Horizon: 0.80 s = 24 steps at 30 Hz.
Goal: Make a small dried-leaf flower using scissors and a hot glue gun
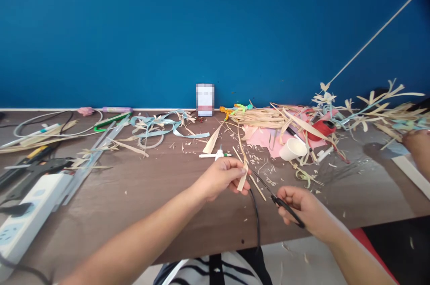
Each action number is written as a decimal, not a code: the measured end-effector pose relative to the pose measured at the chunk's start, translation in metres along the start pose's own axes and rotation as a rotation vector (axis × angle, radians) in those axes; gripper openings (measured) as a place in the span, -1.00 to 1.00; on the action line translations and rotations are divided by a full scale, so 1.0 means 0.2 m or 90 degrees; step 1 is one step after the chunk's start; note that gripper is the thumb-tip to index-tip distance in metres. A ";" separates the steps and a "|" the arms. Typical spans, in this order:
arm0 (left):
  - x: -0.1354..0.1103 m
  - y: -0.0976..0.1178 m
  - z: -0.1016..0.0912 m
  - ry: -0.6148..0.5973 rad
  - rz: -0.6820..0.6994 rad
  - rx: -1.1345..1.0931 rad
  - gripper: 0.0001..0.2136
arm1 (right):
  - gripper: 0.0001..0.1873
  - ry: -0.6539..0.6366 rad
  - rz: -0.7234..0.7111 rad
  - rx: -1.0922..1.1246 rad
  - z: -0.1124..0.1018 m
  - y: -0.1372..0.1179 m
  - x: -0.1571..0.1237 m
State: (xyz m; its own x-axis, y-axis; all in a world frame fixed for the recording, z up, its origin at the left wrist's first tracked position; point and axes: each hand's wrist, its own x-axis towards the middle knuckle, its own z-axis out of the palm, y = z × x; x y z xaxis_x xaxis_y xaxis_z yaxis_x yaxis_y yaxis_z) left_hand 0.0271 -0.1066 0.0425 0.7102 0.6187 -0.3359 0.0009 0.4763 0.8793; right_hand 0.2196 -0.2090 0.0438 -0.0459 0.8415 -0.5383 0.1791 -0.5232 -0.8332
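Note:
My left hand point(221, 177) is closed in a pinch on a short pale straw strip point(243, 180), held just above the brown table point(141, 204). My right hand point(302, 206) grips black-handled scissors point(275, 197). Their thin blades reach up and left to the strip at my left fingertips. A black cable point(257, 218) hangs from under my left hand down over the table's front edge.
Piles of straw strips point(268, 117), pink paper point(265, 139), a tipped white paper cup point(292, 148) and a red object point(320, 128) lie at the right. Blue ribbon point(161, 126), a white power strip point(23, 213) and tools lie left. Another person's hand point(418, 144) shows far right.

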 end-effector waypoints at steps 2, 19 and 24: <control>0.00 0.01 0.00 -0.003 -0.005 0.019 -0.83 | -0.72 -0.014 -0.002 -0.010 -0.01 -0.01 0.00; -0.03 0.05 -0.10 -0.103 -0.071 0.248 -0.90 | -0.76 -0.116 0.013 -0.227 -0.07 -0.11 -0.01; -0.03 0.04 -0.09 -0.087 -0.061 0.248 -0.88 | -0.78 -0.116 -0.017 -0.259 -0.06 -0.11 0.00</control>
State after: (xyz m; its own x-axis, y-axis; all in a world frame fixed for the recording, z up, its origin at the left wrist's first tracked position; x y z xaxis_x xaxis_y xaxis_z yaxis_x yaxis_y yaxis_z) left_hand 0.0104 -0.0942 0.0453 0.7804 0.4824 -0.3977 0.3188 0.2401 0.9169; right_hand 0.2276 -0.1965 0.0630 -0.2213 0.7972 -0.5618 0.5465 -0.3757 -0.7484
